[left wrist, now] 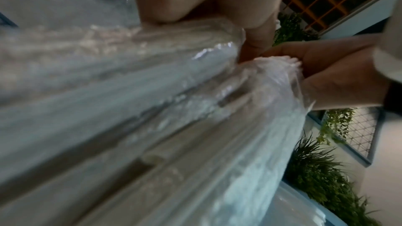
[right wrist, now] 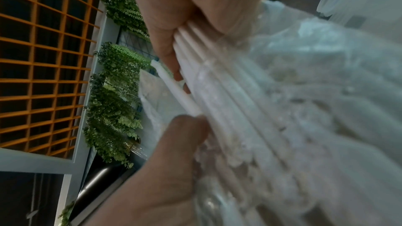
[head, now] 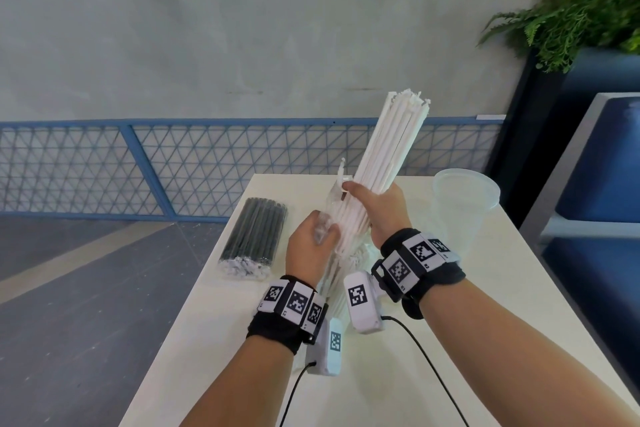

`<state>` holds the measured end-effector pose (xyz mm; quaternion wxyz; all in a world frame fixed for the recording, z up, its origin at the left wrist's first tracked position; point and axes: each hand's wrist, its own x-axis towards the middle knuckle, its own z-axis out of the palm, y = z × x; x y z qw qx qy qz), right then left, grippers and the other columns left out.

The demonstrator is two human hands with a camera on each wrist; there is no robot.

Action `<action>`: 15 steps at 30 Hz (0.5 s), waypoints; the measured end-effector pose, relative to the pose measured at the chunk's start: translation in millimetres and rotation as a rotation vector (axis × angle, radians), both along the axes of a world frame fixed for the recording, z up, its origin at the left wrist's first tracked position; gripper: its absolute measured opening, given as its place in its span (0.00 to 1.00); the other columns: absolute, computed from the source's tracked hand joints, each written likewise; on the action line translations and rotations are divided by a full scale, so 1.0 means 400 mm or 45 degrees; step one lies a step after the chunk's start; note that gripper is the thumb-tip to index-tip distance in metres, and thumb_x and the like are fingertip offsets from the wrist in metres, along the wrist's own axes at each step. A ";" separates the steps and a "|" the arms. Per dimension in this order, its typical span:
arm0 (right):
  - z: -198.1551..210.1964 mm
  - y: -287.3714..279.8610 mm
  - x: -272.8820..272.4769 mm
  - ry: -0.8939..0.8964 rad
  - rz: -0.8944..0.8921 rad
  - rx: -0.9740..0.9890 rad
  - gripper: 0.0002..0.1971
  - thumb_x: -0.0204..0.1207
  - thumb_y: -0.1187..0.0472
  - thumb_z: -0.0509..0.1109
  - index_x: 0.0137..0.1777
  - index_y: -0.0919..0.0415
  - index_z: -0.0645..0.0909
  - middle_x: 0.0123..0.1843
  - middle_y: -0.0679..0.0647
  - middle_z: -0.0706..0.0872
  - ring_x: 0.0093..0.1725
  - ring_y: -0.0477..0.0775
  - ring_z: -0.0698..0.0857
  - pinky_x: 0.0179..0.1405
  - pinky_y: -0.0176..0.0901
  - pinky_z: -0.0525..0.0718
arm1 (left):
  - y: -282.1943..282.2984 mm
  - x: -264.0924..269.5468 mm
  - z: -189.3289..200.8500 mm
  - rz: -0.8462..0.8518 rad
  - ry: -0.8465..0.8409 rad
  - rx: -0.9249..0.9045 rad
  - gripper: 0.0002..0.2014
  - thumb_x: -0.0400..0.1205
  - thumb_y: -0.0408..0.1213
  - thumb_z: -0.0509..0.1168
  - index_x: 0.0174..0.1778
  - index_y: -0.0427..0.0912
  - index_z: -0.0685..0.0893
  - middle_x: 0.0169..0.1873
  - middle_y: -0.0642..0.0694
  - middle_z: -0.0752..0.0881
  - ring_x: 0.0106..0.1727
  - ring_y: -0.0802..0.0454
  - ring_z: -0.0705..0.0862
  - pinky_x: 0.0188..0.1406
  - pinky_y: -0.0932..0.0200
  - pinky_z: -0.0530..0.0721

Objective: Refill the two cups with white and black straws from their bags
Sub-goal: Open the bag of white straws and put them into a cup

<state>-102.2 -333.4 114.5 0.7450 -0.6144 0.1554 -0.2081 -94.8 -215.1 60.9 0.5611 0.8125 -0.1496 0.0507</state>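
Gripping white straws (head: pixel 384 152), fingers (head: pixel 349 188) curled

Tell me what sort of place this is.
Probably a café or lounge seating area, though that is a guess. A small white table stands by a blue mesh railing and a blue upholstered seat, with fern plants in a dark planter against a plain grey wall.

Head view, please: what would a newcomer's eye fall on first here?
The tall bundle of white straws, gripped by the right hand above the table. Beside it the left hand holds their clear bag. A bag of black straws lies to the left, clear cups to the right.
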 end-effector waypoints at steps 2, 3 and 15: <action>0.009 -0.003 -0.002 -0.021 -0.036 0.066 0.15 0.68 0.67 0.75 0.52 0.74 0.81 0.35 0.59 0.87 0.34 0.53 0.88 0.28 0.39 0.85 | 0.004 0.005 -0.008 0.055 -0.004 0.025 0.10 0.79 0.43 0.62 0.50 0.40 0.80 0.44 0.46 0.86 0.42 0.46 0.84 0.46 0.52 0.84; 0.016 -0.012 -0.002 -0.027 -0.072 0.084 0.15 0.68 0.67 0.75 0.51 0.76 0.81 0.34 0.59 0.87 0.34 0.54 0.87 0.27 0.38 0.84 | 0.009 0.009 -0.010 0.089 -0.008 0.029 0.11 0.78 0.45 0.62 0.44 0.39 0.79 0.40 0.41 0.86 0.40 0.42 0.85 0.47 0.46 0.85; 0.093 -0.130 0.002 -0.109 -0.320 0.205 0.07 0.71 0.67 0.71 0.47 0.69 0.81 0.35 0.54 0.85 0.26 0.46 0.85 0.23 0.33 0.81 | 0.032 0.039 -0.023 0.271 -0.048 0.128 0.08 0.81 0.36 0.63 0.48 0.33 0.78 0.37 0.42 0.79 0.38 0.48 0.76 0.40 0.57 0.73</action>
